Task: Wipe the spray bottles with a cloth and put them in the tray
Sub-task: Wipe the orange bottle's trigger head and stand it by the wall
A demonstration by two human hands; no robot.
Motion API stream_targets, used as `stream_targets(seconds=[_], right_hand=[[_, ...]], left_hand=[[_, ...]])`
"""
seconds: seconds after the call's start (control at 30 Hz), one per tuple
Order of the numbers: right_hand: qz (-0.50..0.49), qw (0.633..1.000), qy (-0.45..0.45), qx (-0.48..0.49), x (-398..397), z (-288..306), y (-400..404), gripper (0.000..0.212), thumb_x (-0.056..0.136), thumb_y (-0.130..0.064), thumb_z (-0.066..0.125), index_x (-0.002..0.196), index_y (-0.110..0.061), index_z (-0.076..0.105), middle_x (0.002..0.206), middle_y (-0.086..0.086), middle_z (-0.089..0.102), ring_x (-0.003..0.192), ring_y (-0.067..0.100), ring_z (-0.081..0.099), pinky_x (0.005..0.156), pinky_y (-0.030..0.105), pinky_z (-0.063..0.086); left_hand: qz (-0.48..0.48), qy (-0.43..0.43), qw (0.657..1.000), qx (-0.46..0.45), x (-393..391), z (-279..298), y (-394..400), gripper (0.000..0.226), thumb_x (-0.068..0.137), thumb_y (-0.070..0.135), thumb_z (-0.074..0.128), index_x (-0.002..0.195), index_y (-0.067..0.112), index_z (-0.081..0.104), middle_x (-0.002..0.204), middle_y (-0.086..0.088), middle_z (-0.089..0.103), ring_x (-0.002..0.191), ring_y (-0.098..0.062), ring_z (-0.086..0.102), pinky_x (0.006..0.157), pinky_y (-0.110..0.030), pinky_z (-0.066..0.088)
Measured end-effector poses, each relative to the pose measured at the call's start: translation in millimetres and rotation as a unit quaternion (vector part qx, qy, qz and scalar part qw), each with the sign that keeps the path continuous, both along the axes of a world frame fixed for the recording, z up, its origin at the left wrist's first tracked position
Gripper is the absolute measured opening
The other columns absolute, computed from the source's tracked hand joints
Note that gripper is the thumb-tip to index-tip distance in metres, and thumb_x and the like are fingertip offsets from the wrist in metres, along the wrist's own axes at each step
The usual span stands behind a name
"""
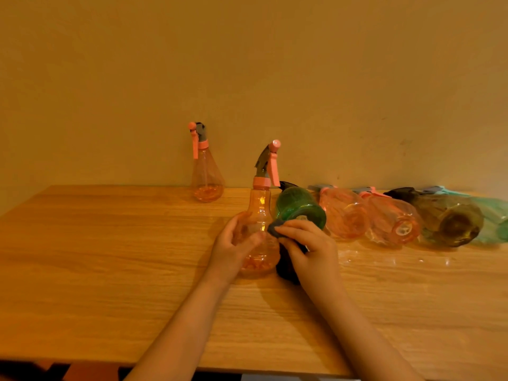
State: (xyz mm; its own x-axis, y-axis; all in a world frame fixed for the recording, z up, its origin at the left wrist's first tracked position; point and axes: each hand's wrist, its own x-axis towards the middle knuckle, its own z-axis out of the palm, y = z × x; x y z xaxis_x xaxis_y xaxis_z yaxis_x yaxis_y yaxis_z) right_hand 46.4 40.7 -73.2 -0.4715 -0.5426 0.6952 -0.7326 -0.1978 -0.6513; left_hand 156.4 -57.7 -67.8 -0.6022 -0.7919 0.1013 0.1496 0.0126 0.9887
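Observation:
An upright orange spray bottle with a pink and grey trigger head stands on the wooden table. My left hand curls around its left side. My right hand pinches a dark cloth against the bottle's right side; more cloth hangs below the hand. A second orange bottle stands upright at the back by the wall. No tray is in view.
A green bottle lies on its side just behind my right hand. To its right lie two orange bottles, a brown one and a pale green one. The wall runs close behind.

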Motion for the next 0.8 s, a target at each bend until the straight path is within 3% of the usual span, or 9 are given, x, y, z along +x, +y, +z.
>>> stream_targets(seconds=[0.17,0.3,0.47,0.57,0.67,0.73,0.8], right_hand=[[-0.030,0.999,0.002,-0.009,-7.2,33.2,-30.1,0.018,0.076,-0.003,0.065,0.092,-0.008,0.074,0.097,-0.004,0.065,0.093,0.006,0.059,0.086,0.008,0.042],[-0.035,0.999,0.020,-0.007,-5.0,42.5,-44.4,0.020,0.078,0.001,0.066,0.094,-0.007,0.074,0.098,-0.003,0.065,0.093,0.008,0.057,0.085,0.004,0.040],[-0.029,0.999,0.017,0.002,3.2,5.4,-23.2,0.023,0.076,0.000,0.065,0.094,-0.011,0.074,0.099,-0.004,0.066,0.096,0.009,0.060,0.087,0.020,0.048],[-0.021,1.000,-0.011,0.007,4.5,-10.4,-7.8,0.020,0.075,-0.005,0.064,0.092,-0.011,0.074,0.095,-0.007,0.064,0.093,0.003,0.059,0.085,0.015,0.046],[0.007,0.999,-0.018,0.033,3.7,-12.7,-0.7,0.021,0.075,-0.005,0.064,0.092,-0.012,0.074,0.093,-0.011,0.063,0.093,-0.003,0.058,0.084,0.009,0.043],[0.018,0.999,-0.016,0.042,3.1,-11.9,2.0,0.022,0.075,-0.006,0.063,0.092,-0.014,0.074,0.092,-0.012,0.063,0.093,-0.001,0.059,0.084,0.008,0.043],[0.025,0.999,-0.014,0.045,2.6,-11.1,3.0,0.022,0.074,-0.006,0.063,0.091,-0.015,0.075,0.091,-0.012,0.064,0.092,-0.001,0.059,0.083,0.008,0.043]], left_hand=[[-0.006,0.027,0.998,0.055,0.5,0.2,-0.5,0.028,0.087,0.007,0.061,0.103,0.030,0.060,0.096,0.001,0.070,0.090,-0.017,0.067,0.070,-0.027,0.055],[-0.002,0.039,0.997,0.067,1.0,0.7,-2.3,0.029,0.089,0.007,0.058,0.109,0.029,0.060,0.094,0.003,0.071,0.083,-0.011,0.069,0.071,-0.027,0.056],[0.021,0.039,0.996,0.078,-3.4,-1.9,-4.2,0.017,0.092,0.009,0.055,0.100,0.022,0.063,0.094,-0.008,0.069,0.088,-0.022,0.065,0.072,-0.032,0.053],[0.042,0.038,0.995,0.084,-4.9,0.1,-3.1,0.014,0.095,0.013,0.050,0.095,0.020,0.062,0.075,0.002,0.071,0.071,-0.012,0.067,0.056,-0.022,0.051],[0.062,0.026,0.993,0.096,-4.9,-0.6,-4.9,0.012,0.096,0.021,0.049,0.097,0.024,0.061,0.080,0.001,0.069,0.074,-0.015,0.066,0.061,-0.028,0.051],[0.075,0.029,0.992,0.096,-4.1,-0.7,-5.4,0.013,0.096,0.021,0.049,0.096,0.026,0.061,0.076,0.002,0.067,0.066,-0.010,0.064,0.053,-0.025,0.050],[0.076,0.035,0.992,0.099,-3.2,0.0,-4.8,0.010,0.094,0.021,0.052,0.097,0.026,0.060,0.083,0.000,0.066,0.070,-0.010,0.063,0.055,-0.025,0.048]])
